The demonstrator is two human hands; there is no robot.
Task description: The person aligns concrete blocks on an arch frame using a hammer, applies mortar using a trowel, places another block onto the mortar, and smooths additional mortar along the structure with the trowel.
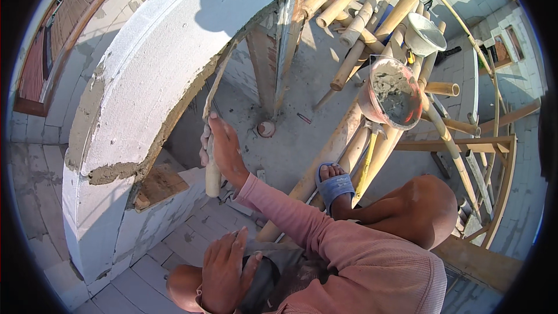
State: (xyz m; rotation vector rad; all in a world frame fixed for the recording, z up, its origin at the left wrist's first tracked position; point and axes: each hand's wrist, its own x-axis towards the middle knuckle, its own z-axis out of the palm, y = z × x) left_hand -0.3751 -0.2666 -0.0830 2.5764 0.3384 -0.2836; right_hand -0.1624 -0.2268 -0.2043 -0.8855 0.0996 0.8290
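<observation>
My right hand [225, 150] is closed round the pale wooden handle of a trowel [214, 90]. Its long blade, coated in mortar, shows nearly edge-on and points up toward the underside of a curved white block wall [157, 64]. Wet grey mortar [113, 172] covers parts of the wall's lower edge. Whether the blade tip touches the wall I cannot tell. My left hand [224, 267] lies by my knee with its fingers stretched out, holding nothing.
A mortar bucket [390, 93] stands on bamboo poles [343, 134] at the right, with a pale basin [425, 34] behind it. A hammer with a yellow handle [365, 163] lies below the bucket. My sandalled foot [335, 185] rests on the poles, high above the concrete floor [285, 151].
</observation>
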